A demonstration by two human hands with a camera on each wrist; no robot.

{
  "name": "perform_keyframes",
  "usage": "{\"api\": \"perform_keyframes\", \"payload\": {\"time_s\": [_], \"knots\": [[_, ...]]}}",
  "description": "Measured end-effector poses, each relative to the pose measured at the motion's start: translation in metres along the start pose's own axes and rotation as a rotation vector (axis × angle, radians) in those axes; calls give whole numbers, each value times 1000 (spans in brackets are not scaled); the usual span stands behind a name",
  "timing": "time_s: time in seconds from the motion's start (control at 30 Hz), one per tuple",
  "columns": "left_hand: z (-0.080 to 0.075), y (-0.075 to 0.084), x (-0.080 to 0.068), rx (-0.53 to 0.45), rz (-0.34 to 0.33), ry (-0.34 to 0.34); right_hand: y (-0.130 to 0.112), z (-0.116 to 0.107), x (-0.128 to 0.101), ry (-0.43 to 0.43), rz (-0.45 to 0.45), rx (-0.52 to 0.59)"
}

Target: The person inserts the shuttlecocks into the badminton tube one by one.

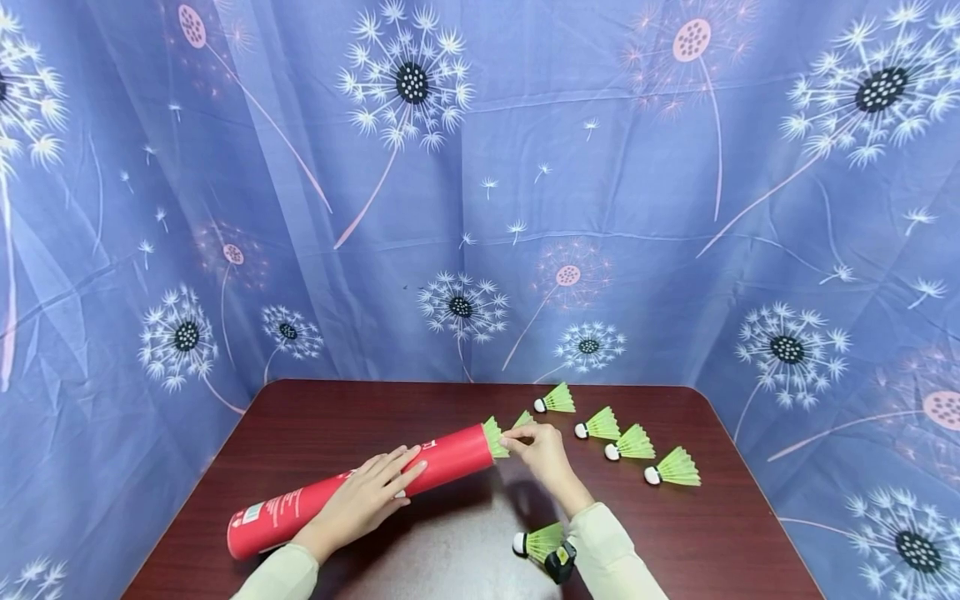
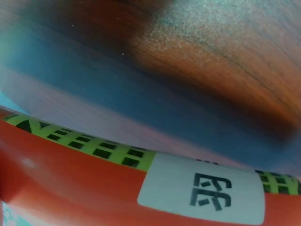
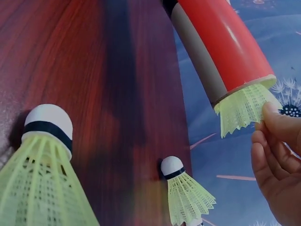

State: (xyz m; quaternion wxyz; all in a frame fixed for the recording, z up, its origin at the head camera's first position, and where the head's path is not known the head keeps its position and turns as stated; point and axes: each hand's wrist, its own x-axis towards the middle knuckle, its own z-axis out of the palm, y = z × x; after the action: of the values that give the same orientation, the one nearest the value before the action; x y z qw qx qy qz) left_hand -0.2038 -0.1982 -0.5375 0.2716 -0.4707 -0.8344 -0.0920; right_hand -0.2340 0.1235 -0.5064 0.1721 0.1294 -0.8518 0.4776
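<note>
A long red tube point(image 1: 450, 458) lies slantwise over the table, its mouth end raised toward the right. My left hand point(image 1: 367, 497) holds it around the middle, fingers spread across its top. From the mouth pokes the yellow-green skirt of a shuttlecock point(image 3: 242, 109); its cork end is hidden inside. Thumb and fingertips of my right hand point(image 1: 546, 457) pinch the skirt's edge. Beside the right forearm lies another shuttlecock point(image 1: 542, 543), partly covered by the black wrist camera point(image 1: 560, 562). In the left wrist view, the tube's side point(image 2: 70, 174) and its printed label fill the lower part.
Several shuttlecocks point(image 1: 630, 443) lie in a loose slanting row at the right back, corks mostly leftward. One more skirt point(image 1: 522, 419) shows just behind my right hand. The dark red-brown table point(image 1: 315, 417) is backed by a blue dandelion-print curtain point(image 1: 525, 183).
</note>
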Motion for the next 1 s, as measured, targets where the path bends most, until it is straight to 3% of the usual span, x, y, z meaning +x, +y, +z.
{"api": "perform_keyframes", "payload": {"time_s": [0.23, 0.43, 0.83, 1.0], "knots": [[1, 1, -2, -2, -6, -10, -1, 3, -3, -16, 13, -11], [2, 2, -1, -9, -15, -18, 0, 11, -8, 18, -58, -21], [4, 1, 0, -5, -16, -15, -3, 15, -8, -30, -52, -14], [4, 1, -1, 0, -27, -23, -1, 16, -9, -34, -95, -29]]}}
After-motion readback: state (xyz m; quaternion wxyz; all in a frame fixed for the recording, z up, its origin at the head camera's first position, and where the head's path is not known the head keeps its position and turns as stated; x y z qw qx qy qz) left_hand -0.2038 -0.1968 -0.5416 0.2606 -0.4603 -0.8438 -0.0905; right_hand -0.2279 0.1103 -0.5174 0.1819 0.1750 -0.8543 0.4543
